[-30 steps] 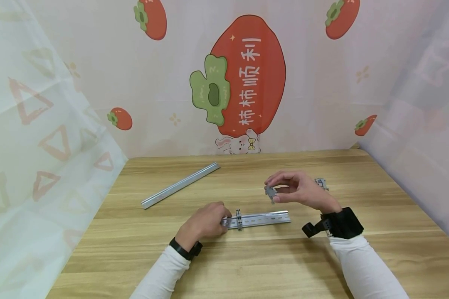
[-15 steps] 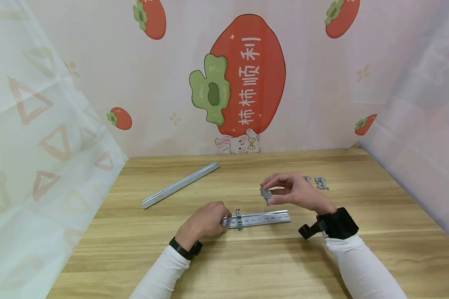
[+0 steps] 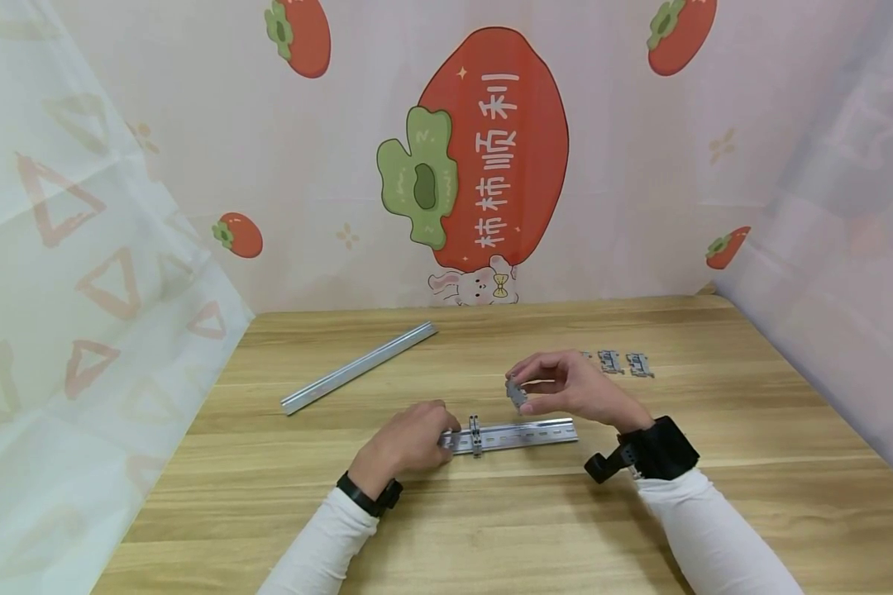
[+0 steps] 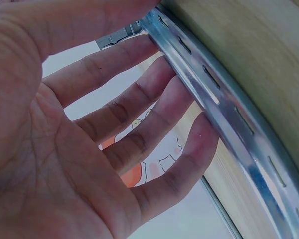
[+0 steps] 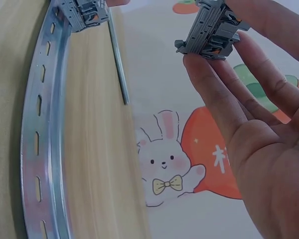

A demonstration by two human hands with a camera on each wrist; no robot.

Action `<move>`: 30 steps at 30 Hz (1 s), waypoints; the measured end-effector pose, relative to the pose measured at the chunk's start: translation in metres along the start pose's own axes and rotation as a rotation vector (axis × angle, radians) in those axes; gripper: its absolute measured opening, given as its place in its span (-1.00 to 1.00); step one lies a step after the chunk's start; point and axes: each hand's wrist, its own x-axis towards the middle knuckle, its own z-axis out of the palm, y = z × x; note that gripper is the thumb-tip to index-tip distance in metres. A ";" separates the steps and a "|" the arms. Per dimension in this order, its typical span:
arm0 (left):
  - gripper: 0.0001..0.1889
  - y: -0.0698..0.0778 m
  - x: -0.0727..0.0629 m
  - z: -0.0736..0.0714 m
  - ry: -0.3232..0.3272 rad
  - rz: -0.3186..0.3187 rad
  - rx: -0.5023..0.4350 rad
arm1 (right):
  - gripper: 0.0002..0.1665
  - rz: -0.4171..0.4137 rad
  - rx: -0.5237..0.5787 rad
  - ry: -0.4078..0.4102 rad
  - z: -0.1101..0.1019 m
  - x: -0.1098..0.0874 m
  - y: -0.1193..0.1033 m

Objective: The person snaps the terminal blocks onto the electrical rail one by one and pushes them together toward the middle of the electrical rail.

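A slotted metal DIN rail (image 3: 536, 434) lies on the table, a grey terminal block (image 3: 475, 436) mounted across it. My left hand (image 3: 411, 438) holds the rail's left part. In the left wrist view its fingers (image 4: 154, 107) lie along one edge and the thumb reaches to the rail's other end. My right hand (image 3: 576, 388) pinches another grey terminal block (image 5: 212, 30) between thumb and fingers, above and behind the rail, apart from it. In the right wrist view the mounted block (image 5: 83, 14) shows at the rail's far end.
A second metal rail (image 3: 359, 368) lies slanted at the back left. Behind my right hand lie loose terminal blocks (image 3: 609, 361) in a row, one partly hidden by the hand. A printed cloth (image 3: 327, 165) hangs behind the wooden table (image 3: 446, 529).
My right hand has moved left and slightly down with its terminal block, nearer the rail. More loose blocks behind it have come into sight. The left hand and rail have stayed put.
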 end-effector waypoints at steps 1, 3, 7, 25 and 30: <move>-0.80 0.000 0.000 0.000 -0.001 -0.001 -0.002 | -0.66 -0.002 0.001 -0.004 0.001 0.001 0.001; -0.80 0.000 0.000 -0.001 -0.003 -0.005 -0.006 | -0.67 -0.002 -0.001 -0.010 0.002 0.002 0.001; -0.79 0.001 0.000 -0.001 -0.012 -0.017 -0.015 | -0.67 0.013 -0.015 -0.019 0.007 0.003 0.003; -0.81 0.000 0.001 -0.001 -0.014 -0.011 -0.013 | -0.67 0.063 -0.075 -0.056 0.030 0.011 0.018; -0.80 0.000 0.001 -0.001 -0.018 -0.019 -0.006 | -0.68 0.067 -0.100 -0.058 0.036 0.011 0.021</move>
